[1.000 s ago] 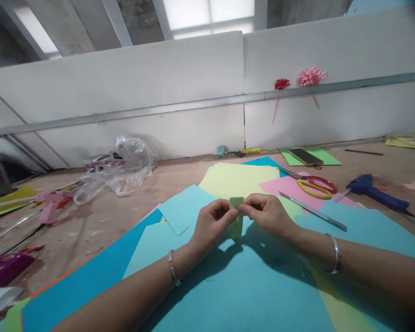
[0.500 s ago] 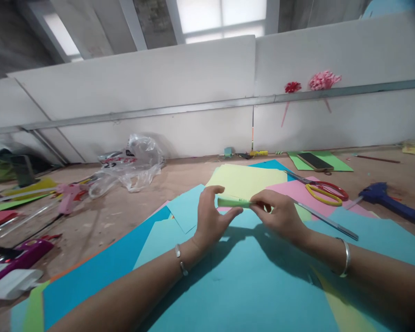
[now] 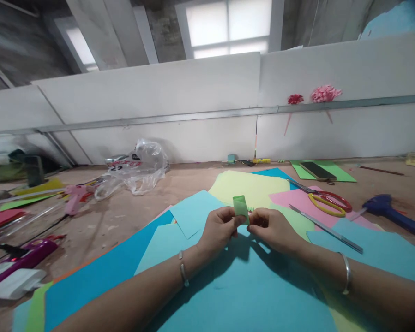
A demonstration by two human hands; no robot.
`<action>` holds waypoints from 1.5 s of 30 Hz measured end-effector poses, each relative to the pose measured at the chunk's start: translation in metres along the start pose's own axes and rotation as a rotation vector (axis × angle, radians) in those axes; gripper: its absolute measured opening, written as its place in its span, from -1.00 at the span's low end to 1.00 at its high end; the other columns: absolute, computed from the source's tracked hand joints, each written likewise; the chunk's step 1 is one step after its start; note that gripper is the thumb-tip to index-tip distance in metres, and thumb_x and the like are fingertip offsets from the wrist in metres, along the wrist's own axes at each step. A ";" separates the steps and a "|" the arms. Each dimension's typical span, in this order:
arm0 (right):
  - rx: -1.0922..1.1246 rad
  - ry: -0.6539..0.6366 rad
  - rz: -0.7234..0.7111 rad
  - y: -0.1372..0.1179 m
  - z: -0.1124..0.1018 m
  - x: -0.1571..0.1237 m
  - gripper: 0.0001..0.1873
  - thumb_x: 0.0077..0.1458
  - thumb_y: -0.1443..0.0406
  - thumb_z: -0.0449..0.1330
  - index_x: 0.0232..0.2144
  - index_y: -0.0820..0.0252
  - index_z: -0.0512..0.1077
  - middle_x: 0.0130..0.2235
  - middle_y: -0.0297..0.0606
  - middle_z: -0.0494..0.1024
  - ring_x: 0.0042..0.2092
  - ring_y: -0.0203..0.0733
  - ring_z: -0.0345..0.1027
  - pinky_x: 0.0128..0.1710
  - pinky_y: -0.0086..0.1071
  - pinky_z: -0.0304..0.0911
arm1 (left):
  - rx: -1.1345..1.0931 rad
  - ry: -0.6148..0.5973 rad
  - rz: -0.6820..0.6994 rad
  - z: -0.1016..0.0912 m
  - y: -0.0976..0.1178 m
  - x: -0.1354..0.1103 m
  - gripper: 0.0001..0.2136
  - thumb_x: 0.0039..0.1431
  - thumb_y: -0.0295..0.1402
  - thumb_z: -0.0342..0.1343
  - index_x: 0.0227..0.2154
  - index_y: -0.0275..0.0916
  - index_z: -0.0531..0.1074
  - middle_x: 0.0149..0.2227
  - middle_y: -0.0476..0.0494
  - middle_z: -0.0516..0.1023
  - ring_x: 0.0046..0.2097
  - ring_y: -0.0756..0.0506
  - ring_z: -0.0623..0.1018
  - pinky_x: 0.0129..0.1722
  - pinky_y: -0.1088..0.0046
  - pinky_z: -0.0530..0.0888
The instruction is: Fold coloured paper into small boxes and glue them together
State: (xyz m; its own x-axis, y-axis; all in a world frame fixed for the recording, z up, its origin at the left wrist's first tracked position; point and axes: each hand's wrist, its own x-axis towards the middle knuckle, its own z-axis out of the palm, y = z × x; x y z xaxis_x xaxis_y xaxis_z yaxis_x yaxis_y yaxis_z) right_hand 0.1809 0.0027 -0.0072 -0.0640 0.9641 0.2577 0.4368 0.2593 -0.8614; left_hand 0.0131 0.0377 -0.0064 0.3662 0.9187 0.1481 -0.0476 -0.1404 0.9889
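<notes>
A small piece of green paper (image 3: 240, 205), curled or folded, stands upright above the blue sheets. My left hand (image 3: 218, 229) is closed on it, thumb in front and fingers behind. My right hand (image 3: 275, 229) pinches at the paper's lower right edge, where its fingertips partly hide it. Thin cut strips seem to show between the hands. Beneath both hands lies a large light blue sheet (image 3: 242, 290). Pale yellow sheets (image 3: 250, 186) lie just beyond them. Right of my right hand are a silver craft knife (image 3: 332, 233) and red-and-yellow-handled scissors (image 3: 327, 203).
A blue glue gun (image 3: 394, 212) lies at the right. At the left are a pink glue gun (image 3: 75, 198), a purple power strip (image 3: 27, 258) and a white plug (image 3: 18, 283). Along the back are a clear plastic bag (image 3: 141, 166) and a phone (image 3: 318, 170) on green paper.
The green paper has turned from lying sideways to standing upright. My left hand, spread around its end before, has closed on it. The head view has tilted up slightly.
</notes>
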 end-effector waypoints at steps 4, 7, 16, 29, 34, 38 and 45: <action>-0.097 0.193 -0.224 -0.003 -0.005 0.001 -0.71 -0.09 0.35 0.18 -0.22 0.20 0.42 -0.28 -0.23 0.50 -0.35 -0.24 0.33 -0.40 -0.36 0.29 | 0.023 0.004 -0.041 0.002 -0.003 0.002 -0.83 -0.07 -0.28 0.26 -0.52 -0.31 0.50 -0.66 -0.02 0.46 -0.60 -0.02 0.49 -0.66 0.55 0.34; -0.110 0.196 -0.340 -0.010 -0.007 -0.002 -0.81 0.02 0.31 0.21 -0.24 0.16 0.42 -0.30 -0.24 0.48 -0.36 -0.25 0.30 -0.40 -0.36 0.27 | 0.052 -0.031 0.011 0.003 -0.007 0.002 -0.88 -0.07 -0.34 0.22 -0.53 -0.30 0.49 -0.57 -0.07 0.53 -0.48 -0.08 0.57 -0.58 0.50 0.46; -0.148 0.199 -0.626 -0.023 -0.019 -0.003 -0.70 0.04 0.48 0.06 -0.17 0.14 0.37 -0.23 -0.20 0.48 -0.23 -0.18 0.35 -0.29 -0.28 0.33 | 0.173 -0.045 0.105 -0.001 -0.016 0.003 -0.92 -0.03 -0.40 0.13 -0.52 -0.27 0.50 -0.51 -0.07 0.57 -0.47 -0.03 0.54 -0.46 0.45 0.50; -0.387 -0.120 -0.533 -0.033 -0.037 0.006 -0.82 0.08 0.43 0.13 -0.36 0.21 0.55 -0.42 -0.25 0.57 -0.40 -0.27 0.41 -0.40 -0.42 0.25 | 0.516 -0.177 0.301 -0.009 -0.020 0.004 -0.86 -0.02 -0.51 0.06 -0.47 -0.29 0.53 -0.51 -0.06 0.56 -0.46 -0.01 0.44 -0.43 0.49 0.36; -0.408 -0.005 -0.613 -0.027 -0.033 0.006 -0.76 0.09 0.45 0.08 -0.44 0.22 0.55 -0.45 -0.24 0.60 -0.42 -0.28 0.44 -0.42 -0.46 0.24 | 0.587 -0.182 0.329 -0.007 -0.017 0.002 -0.87 -0.02 -0.50 0.07 -0.48 -0.31 0.53 -0.53 -0.04 0.53 -0.49 0.01 0.37 -0.47 0.53 0.30; -0.410 0.053 -0.609 -0.028 -0.034 0.006 -0.78 0.07 0.45 0.11 -0.48 0.22 0.54 -0.49 -0.27 0.59 -0.46 -0.31 0.42 -0.45 -0.48 0.22 | 0.544 -0.216 0.325 -0.007 -0.013 0.001 -0.86 0.08 -0.43 0.08 -0.44 -0.30 0.54 -0.48 -0.08 0.56 -0.45 -0.02 0.44 -0.43 0.50 0.33; -0.399 0.049 -0.560 -0.031 -0.033 0.004 -0.82 0.04 0.43 0.16 -0.51 0.23 0.54 -0.51 -0.29 0.58 -0.49 -0.32 0.38 -0.49 -0.49 0.18 | 0.543 -0.227 0.305 -0.007 -0.011 0.001 -0.70 0.21 -0.29 0.01 -0.54 -0.30 0.51 -0.55 -0.10 0.56 -0.49 -0.03 0.47 -0.44 0.48 0.35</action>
State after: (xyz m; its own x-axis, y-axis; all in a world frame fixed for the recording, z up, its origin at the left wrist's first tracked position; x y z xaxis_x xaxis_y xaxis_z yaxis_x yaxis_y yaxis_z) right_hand 0.1970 -0.0037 0.0346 -0.3395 0.6852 0.6444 0.6475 0.6672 -0.3682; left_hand 0.0077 0.0424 -0.0176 0.5998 0.7163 0.3565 0.2736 -0.6023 0.7499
